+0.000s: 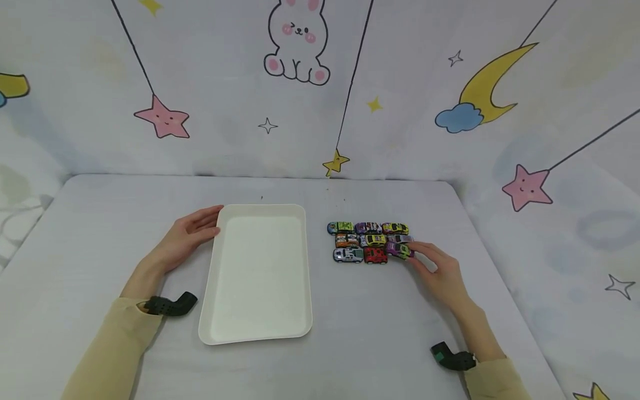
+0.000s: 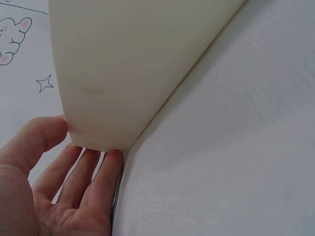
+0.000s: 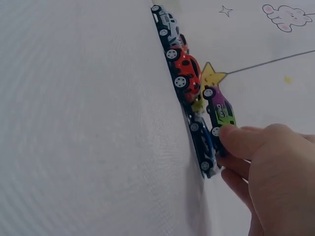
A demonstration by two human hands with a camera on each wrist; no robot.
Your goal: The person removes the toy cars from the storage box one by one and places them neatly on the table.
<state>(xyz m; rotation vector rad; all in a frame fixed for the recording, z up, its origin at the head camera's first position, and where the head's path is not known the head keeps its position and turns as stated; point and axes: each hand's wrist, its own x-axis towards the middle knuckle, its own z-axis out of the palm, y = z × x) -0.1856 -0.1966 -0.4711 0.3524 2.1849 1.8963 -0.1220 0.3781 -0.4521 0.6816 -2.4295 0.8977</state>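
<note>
My right hand (image 1: 442,275) pinches a purple and green toy car (image 1: 400,250) between thumb and fingers. In the right wrist view that car (image 3: 220,110) is raised off the table, beside a dark blue and silver car (image 3: 202,142). Close to its left lie a red toy car (image 1: 375,255) and a silver one (image 1: 348,255). Further cars make rows behind them, among them a yellow car (image 1: 373,240) and an orange one (image 1: 346,240). My left hand (image 1: 182,239) rests its extended fingers against the far left corner of a white tray (image 1: 260,272), which holds nothing.
A white cloth-covered table (image 1: 360,344) lies under everything. Behind it stands a patterned backdrop (image 1: 215,66) with a rabbit, stars and a moon. Dark wrist devices sit on the left wrist (image 1: 172,305) and right wrist (image 1: 453,357).
</note>
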